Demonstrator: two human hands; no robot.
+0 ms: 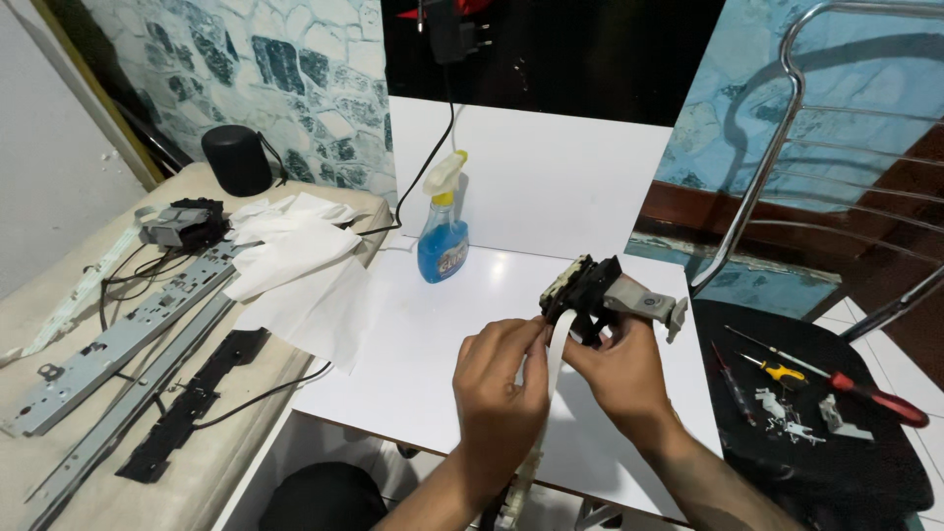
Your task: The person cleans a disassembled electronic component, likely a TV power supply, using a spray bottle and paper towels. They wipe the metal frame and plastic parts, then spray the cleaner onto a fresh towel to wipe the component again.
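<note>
While the black and grey plastic mechanism (605,295) is gripped above the white counter's (423,334) right edge by the right hand (619,379), its white flat ribbon cable (557,359) is pinched in the left hand's (501,388) fingers, seemingly for steadiness; a blue spray bottle (442,236) stands near the far edge.

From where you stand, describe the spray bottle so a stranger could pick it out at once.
Start at the white table in the middle of the scene and look to its far left corner, near the white back panel. There the spray bottle stands upright beside a black cable. It is the only clear bottle of blue liquid, topped by a pale yellow-and-white trigger.
</note>
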